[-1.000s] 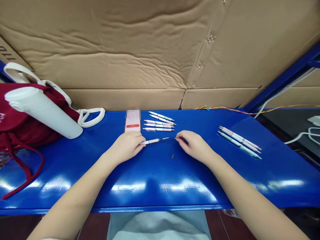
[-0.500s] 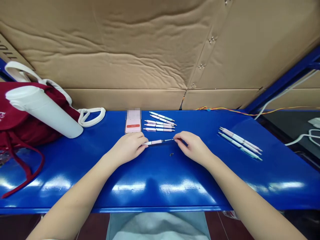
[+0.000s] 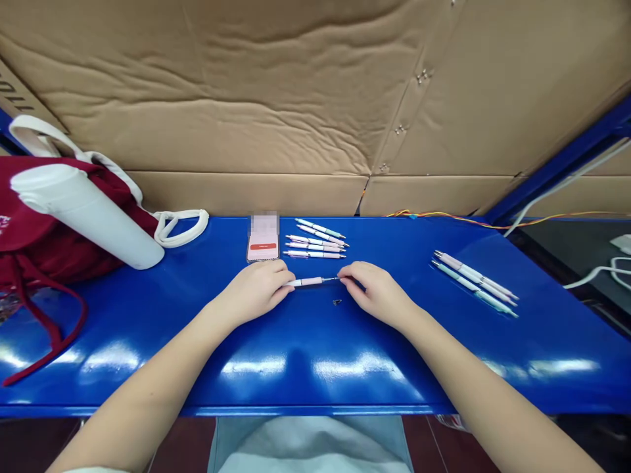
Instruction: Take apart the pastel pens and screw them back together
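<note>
My left hand (image 3: 261, 289) is closed round the rear of a white and pale pink pen barrel (image 3: 308, 282), which lies level just above or on the blue table. A thin pen refill (image 3: 330, 279) sticks out of the barrel's right end. The fingertips of my right hand (image 3: 372, 289) pinch the refill's far end, whose tip they hide. A small dark piece (image 3: 337, 302), too small to make out, lies on the table below the refill.
Several pens (image 3: 315, 246) lie behind my hands, beside a phone (image 3: 263, 243). More pens (image 3: 473, 282) lie at the right on the blue table (image 3: 305, 355). At the left a white bottle (image 3: 93, 217) leans on a red bag (image 3: 20, 230). A cardboard wall (image 3: 246, 98) stands behind.
My right hand has moved slightly left, towards the barrel. Less of the refill shows between the barrel and my fingertips. My left hand keeps its grip in nearly the same place.
</note>
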Tool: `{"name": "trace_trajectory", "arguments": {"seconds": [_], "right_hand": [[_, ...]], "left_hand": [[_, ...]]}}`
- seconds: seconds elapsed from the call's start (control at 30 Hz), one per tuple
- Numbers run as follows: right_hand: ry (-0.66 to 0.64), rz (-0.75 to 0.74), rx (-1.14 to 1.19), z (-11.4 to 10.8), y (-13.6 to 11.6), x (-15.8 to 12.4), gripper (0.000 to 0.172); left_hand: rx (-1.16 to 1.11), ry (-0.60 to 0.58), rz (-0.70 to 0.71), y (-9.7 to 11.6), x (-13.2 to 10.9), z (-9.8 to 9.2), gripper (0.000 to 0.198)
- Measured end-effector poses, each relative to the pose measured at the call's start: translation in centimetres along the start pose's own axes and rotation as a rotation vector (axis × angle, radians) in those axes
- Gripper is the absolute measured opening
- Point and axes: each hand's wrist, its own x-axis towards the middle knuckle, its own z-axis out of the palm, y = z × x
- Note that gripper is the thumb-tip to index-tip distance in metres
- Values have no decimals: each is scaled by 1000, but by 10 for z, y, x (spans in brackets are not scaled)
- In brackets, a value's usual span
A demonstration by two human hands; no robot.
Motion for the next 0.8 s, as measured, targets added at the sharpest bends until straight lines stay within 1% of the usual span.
{"name": "trace_trajectory", "arguments": {"seconds": [0.27,0.47,0.6,0.7,0.8], "right_hand": [[-35,-13,13,5,-10,2,19],[-28,-21,95,8,-12,2,18],[7,46,189,8,-11,1,15],[6,115,287,11,-13,1,13],[-6,141,363,11,-13,0,19]], "left_hand": [[-1,-12,22,4,0,4,25],[0,9,44,5,0,7,25],[-3,11,41,5,0,7,26],[-8,10,44,5,0,7,26],[-9,10,42,5,0,7,26]]}}
